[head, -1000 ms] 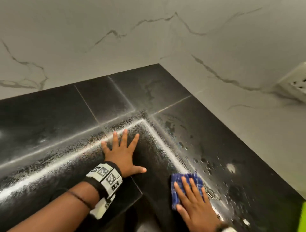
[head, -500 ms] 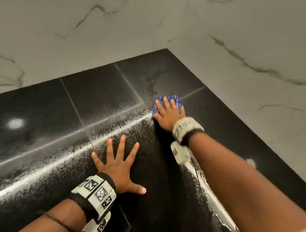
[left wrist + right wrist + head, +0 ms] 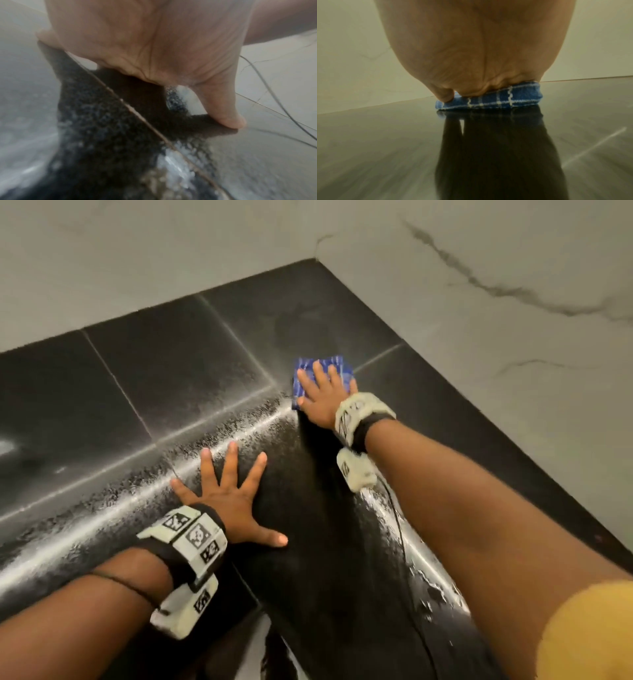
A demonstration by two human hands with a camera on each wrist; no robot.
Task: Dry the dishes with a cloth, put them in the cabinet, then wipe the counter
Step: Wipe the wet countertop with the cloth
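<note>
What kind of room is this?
Probably a kitchen corner: a dark tiled counter beaded with water, pale marble-look walls, and a right hand pressing a blue checked cloth.

No readable text, label, brand name or number appears in any of the views. The only sign-like marks are the black-and-white square coded patterns on the wristband [image 3: 191, 537] of the left arm and, blurred, on the wristband [image 3: 356, 414] of the right arm; they are machine markers, not letters or digits. The blue cloth [image 3: 323, 371] carries only a woven white check, with no tag showing. The black counter [image 3: 164, 371] and the marbled wall [image 3: 496, 337] bear no writing.
</note>
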